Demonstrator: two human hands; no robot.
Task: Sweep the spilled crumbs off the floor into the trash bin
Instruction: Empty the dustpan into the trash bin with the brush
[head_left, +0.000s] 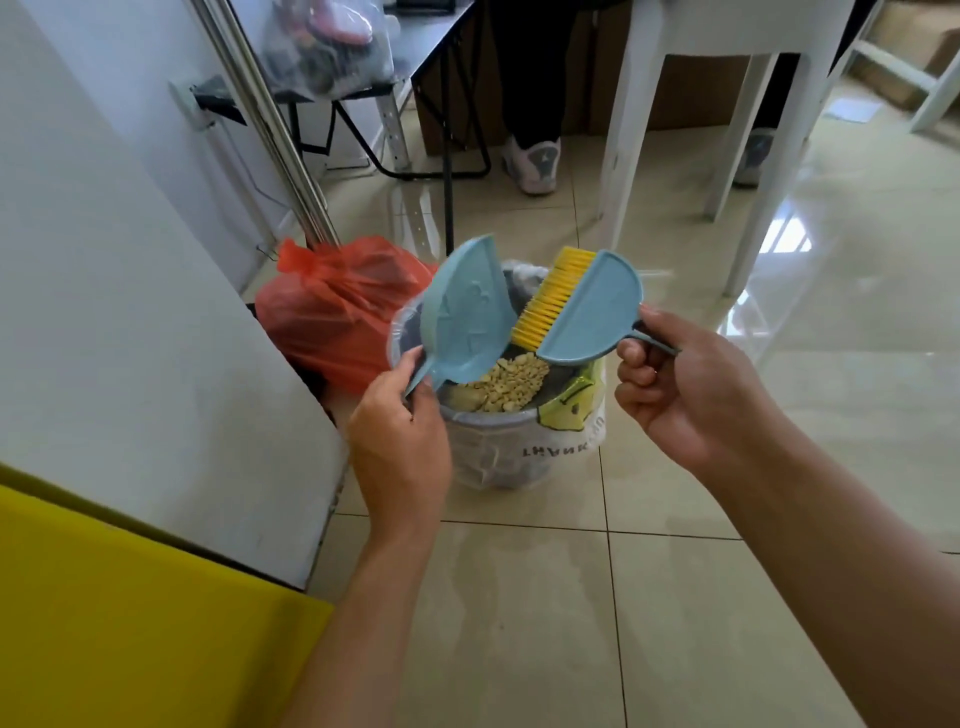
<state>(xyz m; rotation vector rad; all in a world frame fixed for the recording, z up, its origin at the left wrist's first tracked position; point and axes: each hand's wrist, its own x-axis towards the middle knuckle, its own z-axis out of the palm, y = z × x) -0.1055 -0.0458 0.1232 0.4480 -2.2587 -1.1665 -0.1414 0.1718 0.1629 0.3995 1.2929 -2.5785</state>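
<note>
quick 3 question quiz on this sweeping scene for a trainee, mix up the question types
1. True or false: the dustpan is tipped over the trash bin.
2. Which hand holds the brush with yellow bristles?
 a) left hand
 b) right hand
 c) neither
3. Fill in: the pale crumbs now lie inside the ____.

Key:
1. True; its handle is low and its pan is raised over the bin's mouth.
2. b; the right hand grips the brush handle, the left hand grips the dustpan handle.
3. Trash bin, on top of the rubbish, beside the orange bag on the floor.
</note>
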